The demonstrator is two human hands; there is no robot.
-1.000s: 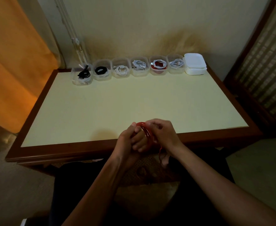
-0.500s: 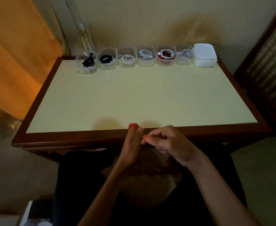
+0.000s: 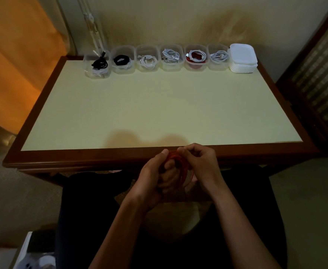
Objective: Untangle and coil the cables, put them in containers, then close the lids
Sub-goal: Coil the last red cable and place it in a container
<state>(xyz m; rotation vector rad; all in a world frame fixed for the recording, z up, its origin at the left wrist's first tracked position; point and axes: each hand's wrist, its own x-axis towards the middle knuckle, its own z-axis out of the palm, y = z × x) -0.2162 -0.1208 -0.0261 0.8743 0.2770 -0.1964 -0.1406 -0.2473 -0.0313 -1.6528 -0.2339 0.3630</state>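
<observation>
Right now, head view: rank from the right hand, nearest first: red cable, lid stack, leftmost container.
1. red cable: in the right hand, at the table's near edge.
2. lid stack: far right corner.
3. leftmost container: far left end of the row.

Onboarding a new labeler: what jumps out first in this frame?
The two hands at the near table edge: the left hand and right hand both grip a red cable wound into a coil. Next, the row of six clear containers along the far edge, all lidless and each holding coiled cables. A stack of white lids sits at the row's right end.
</observation>
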